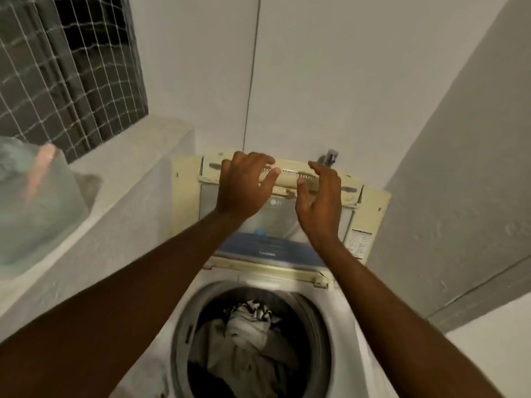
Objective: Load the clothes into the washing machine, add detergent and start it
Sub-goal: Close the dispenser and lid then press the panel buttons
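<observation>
A white top-loading washing machine [353,334] stands below me with its yellowed lid [370,208] folded up against the back wall. The drum [186,334] holds a heap of grey, white and dark patterned clothes [244,337]. My left hand [244,185] rests over the lid's top edge, fingers curled on its handle bar [287,176]. My right hand [321,199] touches the same bar from the right, fingers spread and thumb against it. A blue panel [264,245] shows under the lid's glass.
On the left, a plastered ledge [120,202] carries a translucent plastic container [37,208]. A netted window [69,70] is above it. A tap fitting [329,158] sticks out behind the lid. On the right a grey wall [459,168] closes in.
</observation>
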